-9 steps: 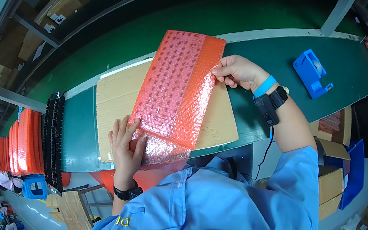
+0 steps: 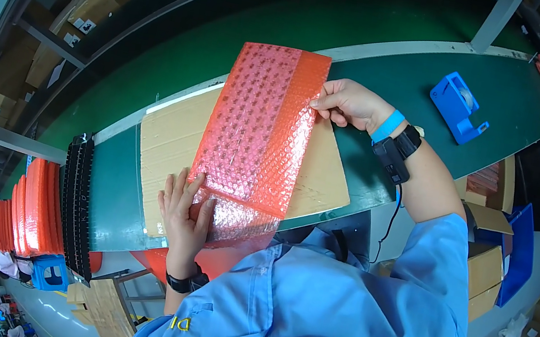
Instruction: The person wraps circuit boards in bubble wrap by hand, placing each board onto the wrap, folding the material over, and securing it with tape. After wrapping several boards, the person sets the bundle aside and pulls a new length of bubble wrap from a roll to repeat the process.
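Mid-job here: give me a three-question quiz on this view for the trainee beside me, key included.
1. True or false: the red bubble wrap lies partly over the cardboard sheet.
2. Multiple choice: which hand pinches the bubble wrap's right edge?
A) left
B) right
C) neither
3. Fill in the blank: on the green table, to the right of the cardboard sheet, sits a blue ____.

Key:
1. True
2. B, the right hand
3. Tape dispenser

lt-blue shirt, yellow lettering, blue R wristband, blk device w/ cord; blk L strap
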A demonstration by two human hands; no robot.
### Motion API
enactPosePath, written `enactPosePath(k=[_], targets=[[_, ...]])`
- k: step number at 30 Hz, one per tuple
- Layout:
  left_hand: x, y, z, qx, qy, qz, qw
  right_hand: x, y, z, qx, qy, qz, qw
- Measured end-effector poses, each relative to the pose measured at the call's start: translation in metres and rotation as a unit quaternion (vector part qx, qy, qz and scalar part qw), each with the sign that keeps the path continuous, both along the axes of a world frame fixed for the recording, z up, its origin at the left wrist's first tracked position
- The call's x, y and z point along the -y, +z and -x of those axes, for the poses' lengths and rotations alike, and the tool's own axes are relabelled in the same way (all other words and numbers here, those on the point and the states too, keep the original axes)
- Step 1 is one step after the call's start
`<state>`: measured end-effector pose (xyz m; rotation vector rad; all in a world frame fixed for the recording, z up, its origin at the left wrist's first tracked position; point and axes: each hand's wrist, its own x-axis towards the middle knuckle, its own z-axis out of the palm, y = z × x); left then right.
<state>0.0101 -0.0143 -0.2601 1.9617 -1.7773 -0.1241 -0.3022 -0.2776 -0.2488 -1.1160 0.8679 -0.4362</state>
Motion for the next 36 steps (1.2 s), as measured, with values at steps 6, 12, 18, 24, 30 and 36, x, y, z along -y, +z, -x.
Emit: enactPosePath(k=[6, 12, 18, 24, 30, 36], targets=[[0.0, -0.001, 0.0, 0.004, -0.001, -0.001, 1.0, 0.001, -0.003, -0.001, 0.006, -0.01, -0.002, 1.0], [0.0, -0.001, 0.0, 0.003, 0.001, 0.0, 1.0, -0.004, 0.001, -0.005, -0.008, -0.014, -0.004, 1.0], [0.001, -0.001, 0.0, 0.0, 0.001, 0.001, 1.0, -0.003, -0.003, -0.004, 0.004, -0.006, -0.002, 1.0], [0.001, 0.0, 0.0, 0.002, 0.002, 0.003, 1.0, -0.007, 0.004, -0.005, -0.014, -0.014, -0.011, 1.0], [0.001, -0.001, 0.001, 0.009, 0.005, 0.002, 1.0, -0.007, 0.006, -0.006, -0.01, -0.022, -0.001, 1.0], [-0.001, -0.001, 0.001, 0.007, 0.004, 0.0, 1.0, -0.008, 0.004, -0.008, -0.017, -0.031, -0.011, 0.999]])
